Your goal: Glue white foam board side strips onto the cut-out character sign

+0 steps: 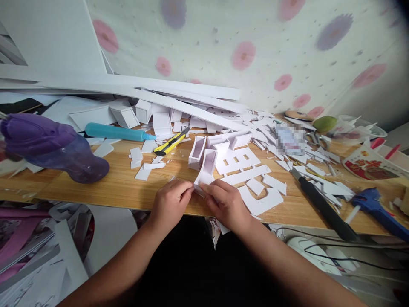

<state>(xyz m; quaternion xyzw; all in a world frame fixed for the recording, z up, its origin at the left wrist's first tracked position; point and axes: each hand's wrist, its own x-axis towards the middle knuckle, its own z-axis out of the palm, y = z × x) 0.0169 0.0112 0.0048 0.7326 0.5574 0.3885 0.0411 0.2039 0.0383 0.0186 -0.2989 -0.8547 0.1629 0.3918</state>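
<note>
Both hands meet at the near end of a white foam-board channel piece [209, 164], which has a curved side wall and lies on the wooden table. My left hand [171, 201] is closed, thumb and forefinger pinched at its left corner. My right hand [225, 202] is closed on the same end, with the thumb on the inside. Just behind stands a small open white box piece [197, 151]. To the right lie a white sheet with square cut-outs [239, 160] and a flat cut piece [260, 200].
A yellow utility knife [171, 143], a teal bottle [116, 131] and a purple bottle [54, 145] lie to the left. Rightward are a black-handled tool [324, 207], a blue glue gun [380, 211] and a paper tub [372, 162]. White offcuts cover the back of the wooden table [128, 187].
</note>
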